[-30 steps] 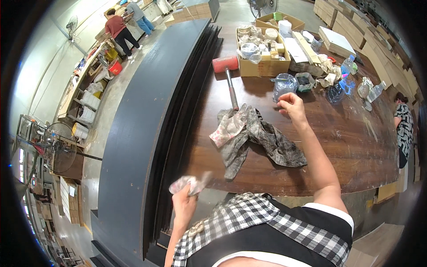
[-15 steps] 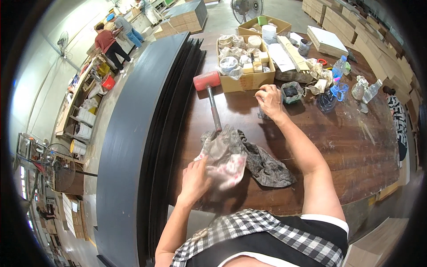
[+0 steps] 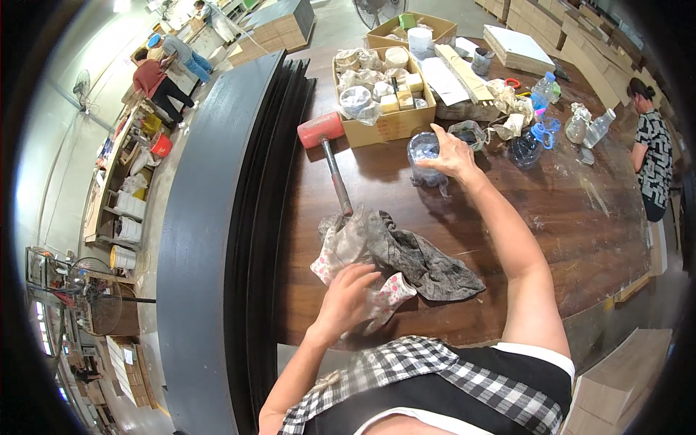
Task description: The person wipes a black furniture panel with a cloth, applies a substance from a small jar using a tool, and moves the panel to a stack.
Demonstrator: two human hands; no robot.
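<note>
A crumpled rag [image 3: 395,254] lies on the worktop [image 3: 580,217], with the left hand [image 3: 346,299] resting loosely on its near edge. Beyond it, the right hand [image 3: 451,152] grips a clear plastic cup [image 3: 425,158] beside the mallet [image 3: 328,148] and cardboard box [image 3: 391,125].

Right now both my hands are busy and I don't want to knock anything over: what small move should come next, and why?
Probably lift the clear cup a little toward you. Your right hand has it at the rim, and it stands close to the cardboard box and the bottles. Your left hand rests on the rags, so it is out of the way.
</note>
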